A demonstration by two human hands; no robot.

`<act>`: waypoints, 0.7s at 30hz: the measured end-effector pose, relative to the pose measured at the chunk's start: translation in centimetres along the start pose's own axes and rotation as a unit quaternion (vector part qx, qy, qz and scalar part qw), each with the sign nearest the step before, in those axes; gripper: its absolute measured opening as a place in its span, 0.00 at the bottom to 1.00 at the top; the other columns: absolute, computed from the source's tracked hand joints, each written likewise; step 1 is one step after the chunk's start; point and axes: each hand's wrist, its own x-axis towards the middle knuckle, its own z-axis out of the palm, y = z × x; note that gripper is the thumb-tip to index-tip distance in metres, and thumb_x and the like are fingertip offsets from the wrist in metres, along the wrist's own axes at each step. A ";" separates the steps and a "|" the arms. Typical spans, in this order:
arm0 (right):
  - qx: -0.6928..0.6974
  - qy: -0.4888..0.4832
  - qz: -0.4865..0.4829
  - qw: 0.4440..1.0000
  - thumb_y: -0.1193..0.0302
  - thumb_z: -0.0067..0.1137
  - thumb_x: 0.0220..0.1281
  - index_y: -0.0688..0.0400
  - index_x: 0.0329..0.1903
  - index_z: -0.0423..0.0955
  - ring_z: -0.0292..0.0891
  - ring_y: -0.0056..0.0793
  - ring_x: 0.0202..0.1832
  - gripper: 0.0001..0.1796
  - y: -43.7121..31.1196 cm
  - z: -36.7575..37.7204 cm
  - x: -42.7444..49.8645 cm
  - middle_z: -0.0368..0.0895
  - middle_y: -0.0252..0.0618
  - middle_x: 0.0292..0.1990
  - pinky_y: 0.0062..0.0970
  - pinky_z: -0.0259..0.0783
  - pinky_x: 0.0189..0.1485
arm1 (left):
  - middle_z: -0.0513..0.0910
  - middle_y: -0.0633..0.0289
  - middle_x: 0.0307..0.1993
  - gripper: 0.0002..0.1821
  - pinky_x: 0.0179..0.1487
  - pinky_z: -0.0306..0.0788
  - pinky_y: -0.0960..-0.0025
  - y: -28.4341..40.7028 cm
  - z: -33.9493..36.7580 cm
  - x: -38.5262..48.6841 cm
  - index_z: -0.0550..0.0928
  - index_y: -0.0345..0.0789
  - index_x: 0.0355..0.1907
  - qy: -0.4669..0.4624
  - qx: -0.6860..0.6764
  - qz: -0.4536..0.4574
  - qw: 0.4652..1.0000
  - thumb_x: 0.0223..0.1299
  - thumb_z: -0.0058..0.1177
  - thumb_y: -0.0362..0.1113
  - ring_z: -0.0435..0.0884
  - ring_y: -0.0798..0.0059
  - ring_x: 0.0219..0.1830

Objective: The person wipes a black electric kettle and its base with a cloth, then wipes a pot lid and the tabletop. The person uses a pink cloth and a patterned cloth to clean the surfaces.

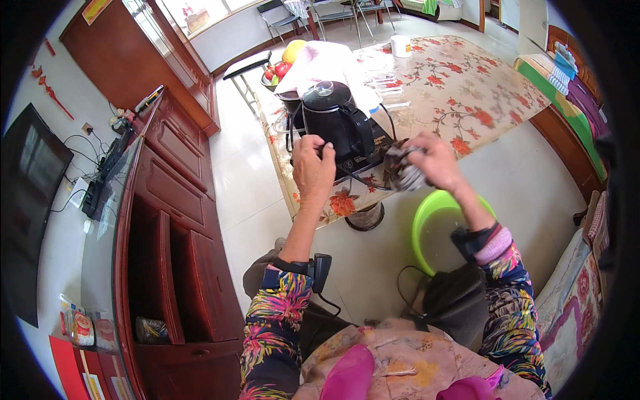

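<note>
A black electric kettle (327, 117) with a clear lid knob stands on a black, printed flat panel (372, 145), perhaps a cooktop, at the near end of the table. My left hand (314, 167) is in front of the kettle, thumb and fingers curled near a black cord (367, 184). Whether those fingers grip the cord is unclear. Bunched in my right hand (435, 157) is a dark and pale striped cloth (407, 170), blurred, right of the kettle at the table's edge. The cord loops between the two hands.
A flowered tablecloth (455, 90) covers the table. Behind the kettle are a white cloth (325, 60) and a bowl of fruit (275, 72). A green basin (420, 235) of water stands on the floor below my right arm. At left runs a wooden cabinet (172, 185).
</note>
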 end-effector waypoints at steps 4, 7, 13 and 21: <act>0.359 0.117 0.075 0.923 0.64 0.58 0.66 0.61 0.49 0.82 0.80 0.26 0.39 0.16 2.5 -5.7 0.1 0.84 0.36 0.40 0.24 0.74 0.47 | 0.78 0.50 0.57 0.27 0.62 0.70 0.57 -1.2 -0.2 1.0 0.72 0.34 0.60 0.016 0.034 -0.044 0.998 0.61 0.63 0.41 0.77 0.57 0.59; 0.587 0.181 0.081 0.785 0.62 0.57 0.70 0.60 0.46 0.79 0.81 0.24 0.32 0.14 3.1 -10.1 -1.5 0.84 0.33 0.32 0.26 0.78 0.40 | 0.77 0.46 0.63 0.33 0.64 0.71 0.59 -2.2 0.6 1.1 0.68 0.32 0.67 -0.029 -0.001 -0.093 0.995 0.62 0.63 0.40 0.79 0.56 0.61; 0.691 0.202 0.092 0.688 0.58 0.55 0.69 0.54 0.41 0.78 0.83 0.32 0.34 0.13 2.1 -12.6 -4.6 0.85 0.36 0.32 0.36 0.81 0.43 | 0.82 0.46 0.56 0.24 0.59 0.74 0.63 -3.6 1.1 -0.5 0.73 0.30 0.63 -0.011 -0.081 -0.089 0.993 0.67 0.57 0.35 0.83 0.60 0.56; 0.519 0.023 0.131 0.844 0.67 0.53 0.62 0.58 0.59 0.76 0.76 0.31 0.53 0.23 -4.5 -0.5 -8.6 0.79 0.36 0.48 0.34 0.72 0.59 | 0.75 0.56 0.60 0.29 0.61 0.72 0.68 1.5 -2.5 -12.1 0.67 0.37 0.69 -0.242 -0.432 -0.126 0.860 0.72 0.56 0.45 0.77 0.71 0.57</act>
